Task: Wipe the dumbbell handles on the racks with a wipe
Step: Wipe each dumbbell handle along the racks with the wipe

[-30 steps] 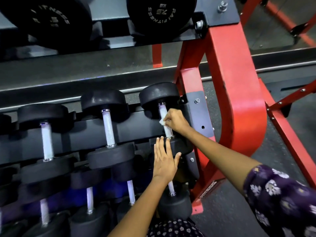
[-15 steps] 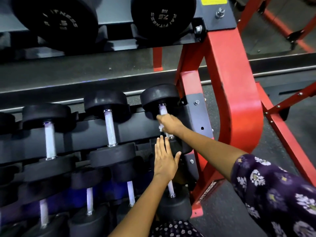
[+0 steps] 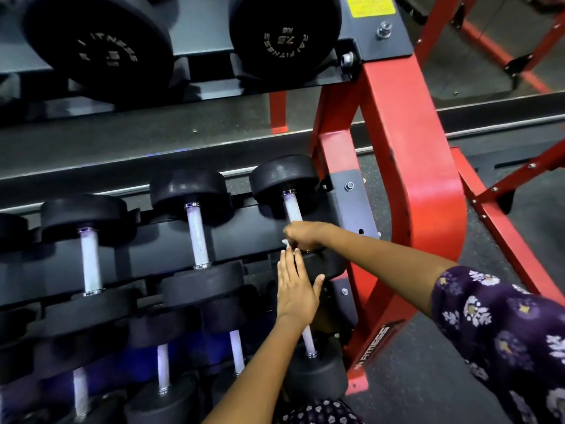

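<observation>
Black dumbbells with pale metal handles lie in rows on a dark rack. My right hand (image 3: 301,236) is closed around the lower end of the rightmost middle-row handle (image 3: 292,207), with a small white wipe (image 3: 286,242) pinched in it and only a corner showing. My left hand (image 3: 296,289) lies flat, fingers apart, on the near black head (image 3: 328,264) of that same dumbbell. The handles to the left (image 3: 198,235) (image 3: 90,261) are untouched.
A red steel frame (image 3: 409,166) stands right of the rack's end plate (image 3: 351,203). Large black plate-like heads (image 3: 286,35) sit on the shelf above. A lower row of dumbbells (image 3: 316,377) lies beneath my left arm. Grey floor spreads to the right.
My right hand with the wipe has slid down the handle toward the near head, baring the upper part of the handle. My left hand has stayed flat on the head.
</observation>
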